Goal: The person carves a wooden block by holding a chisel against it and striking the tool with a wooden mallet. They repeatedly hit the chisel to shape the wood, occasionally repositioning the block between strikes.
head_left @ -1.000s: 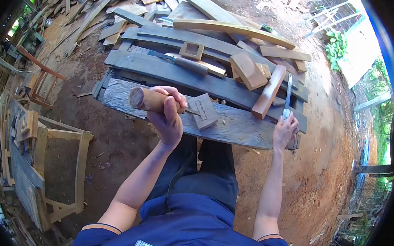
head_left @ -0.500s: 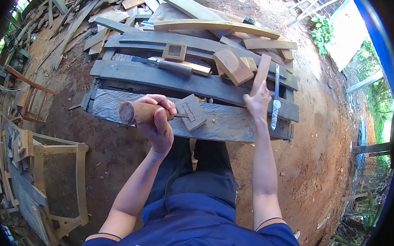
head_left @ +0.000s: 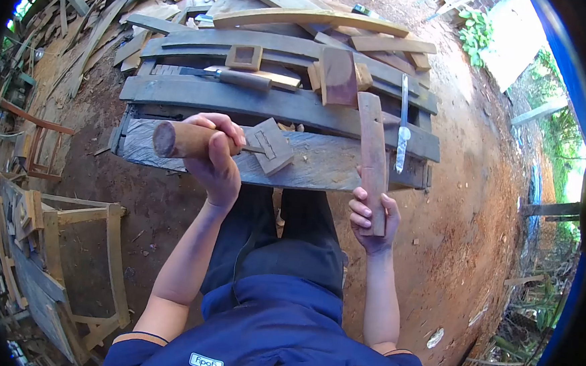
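Note:
My left hand (head_left: 215, 153) is wrapped round the thick wooden handle of a chisel (head_left: 183, 141). The chisel's blade rests on a small square wood block (head_left: 272, 148) that has a narrow slot cut in its face. This block lies tilted on the front plank (head_left: 321, 159) of the bench. My right hand (head_left: 376, 218) grips the long handle of a wooden mallet (head_left: 373, 154), raised at the plank's right part. The mallet's head (head_left: 338, 76) shows at the far end, over small wood pieces.
A second chisel (head_left: 244, 79) and a square wooden frame (head_left: 243, 57) lie on the bench's rear slats. A blade with a wrapped handle (head_left: 402, 139) is at the right. Boards (head_left: 310, 19) are piled behind; a wooden stand (head_left: 114, 259) is on the left.
My right hand has come back towards my body, lifting the mallet off the bench. My left hand still holds the chisel at the block, and the whole view has shifted slightly.

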{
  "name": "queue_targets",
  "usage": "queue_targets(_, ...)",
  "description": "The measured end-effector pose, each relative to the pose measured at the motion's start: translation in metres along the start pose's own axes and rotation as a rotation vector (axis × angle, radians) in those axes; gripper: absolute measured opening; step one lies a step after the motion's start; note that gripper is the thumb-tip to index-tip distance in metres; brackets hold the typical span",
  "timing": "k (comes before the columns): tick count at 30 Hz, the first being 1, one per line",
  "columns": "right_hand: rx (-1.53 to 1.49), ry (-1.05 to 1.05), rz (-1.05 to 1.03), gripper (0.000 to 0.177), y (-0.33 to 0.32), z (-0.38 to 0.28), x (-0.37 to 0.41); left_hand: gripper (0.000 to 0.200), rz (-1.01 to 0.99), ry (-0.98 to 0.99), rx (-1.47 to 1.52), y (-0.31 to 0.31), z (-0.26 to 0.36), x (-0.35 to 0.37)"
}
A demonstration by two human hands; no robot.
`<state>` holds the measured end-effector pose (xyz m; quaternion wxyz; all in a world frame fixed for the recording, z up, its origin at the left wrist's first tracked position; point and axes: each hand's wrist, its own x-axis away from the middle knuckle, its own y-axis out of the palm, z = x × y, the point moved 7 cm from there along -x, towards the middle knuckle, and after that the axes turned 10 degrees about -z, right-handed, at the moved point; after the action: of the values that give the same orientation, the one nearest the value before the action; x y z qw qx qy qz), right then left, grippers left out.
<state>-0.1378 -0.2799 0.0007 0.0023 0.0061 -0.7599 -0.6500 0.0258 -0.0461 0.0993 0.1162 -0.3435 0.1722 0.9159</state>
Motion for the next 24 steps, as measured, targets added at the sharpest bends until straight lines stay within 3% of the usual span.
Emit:
queue_targets(3,-0.024,-0.002,0.003,0.059,-0.012,0.008,0.000,0.032,-0.014,0.020,0.006,-0.002,0.002,0.002)
queue_targets(5,0.048,0.005,0.080,0.068,-0.019,0.014,0.000,0.029,0.019,0.031,0.062,-0.004,0.003,0.003)
queue_targets(7,0.106,0.041,0.131,0.059,-0.021,0.018,0.000,0.028,0.022,0.029,0.061,-0.004,0.003,0.002)
queue_targets(10,0.410,0.215,0.423,0.037,-0.038,0.020,0.005,0.029,0.006,0.024,0.028,-0.004,0.002,0.000)
queue_targets(13,0.662,0.159,0.569,0.034,-0.030,0.014,0.007,0.028,-0.001,0.026,0.024,-0.003,0.001,0.001)
queue_targets(14,0.659,0.156,0.574,0.034,-0.031,0.016,0.009,0.026,0.009,0.038,0.061,-0.003,0.001,0.001)
queue_targets(16,1.013,0.167,0.581,0.034,-0.028,0.011,0.010,0.027,0.001,0.039,0.059,-0.001,0.003,0.002)
queue_targets(19,1.076,0.074,0.654,0.030,-0.027,0.009,0.017,0.029,-0.005,0.057,0.044,-0.001,0.003,0.002)
queue_targets(23,0.988,-0.035,0.673,0.040,-0.026,0.013,0.024,0.031,-0.020,0.075,0.041,0.000,0.001,0.002)
queue_targets(24,1.131,-0.071,0.674,0.049,-0.027,0.012,0.024,0.031,-0.022,0.069,0.048,0.001,0.001,0.002)
